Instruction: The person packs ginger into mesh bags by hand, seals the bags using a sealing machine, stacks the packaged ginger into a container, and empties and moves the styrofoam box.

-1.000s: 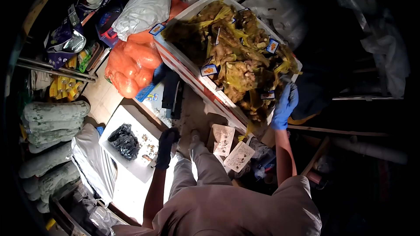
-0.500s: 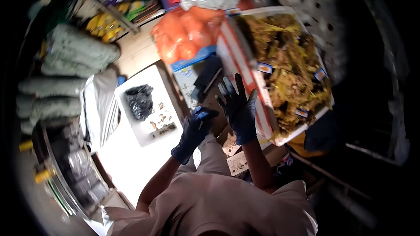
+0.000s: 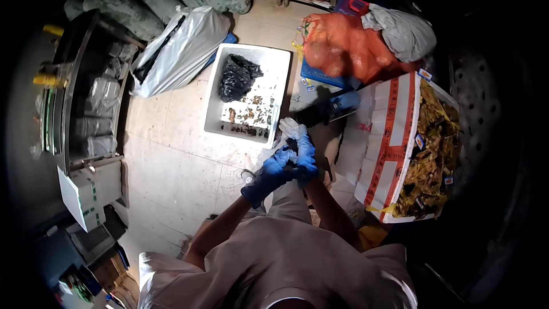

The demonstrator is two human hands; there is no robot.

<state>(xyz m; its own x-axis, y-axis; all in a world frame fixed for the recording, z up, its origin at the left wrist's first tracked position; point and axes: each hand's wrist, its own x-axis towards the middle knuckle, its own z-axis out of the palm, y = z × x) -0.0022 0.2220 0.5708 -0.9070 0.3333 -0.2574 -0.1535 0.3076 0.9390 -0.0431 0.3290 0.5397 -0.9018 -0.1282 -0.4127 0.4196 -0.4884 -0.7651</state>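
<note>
Both hands wear blue gloves and meet in front of my body. My left hand (image 3: 270, 175) is closed, pressed against the other hand; what it grips, if anything, is hidden. My right hand (image 3: 306, 154) has its fingers bunched and pointing forward, pale at the tips, and I cannot make out whether it holds something. Just ahead stands a white foam box (image 3: 213, 106) with a black plastic bag (image 3: 238, 76) and brown scraps inside. A dark object with a blue end (image 3: 341, 106) lies to the right of my hands.
A large foam box (image 3: 394, 137) of yellow-brown produce stands at the right. Orange net sacks (image 3: 354, 48) sit beyond it on a blue crate (image 3: 320, 74). A silver-grey bag (image 3: 189, 48) lies on the floor at the upper left. A metal rack (image 3: 91, 97) stands left.
My view has swung left, so the boxes appear further right. My right hand was over the produce, then spread and raised; now both hands are together.
</note>
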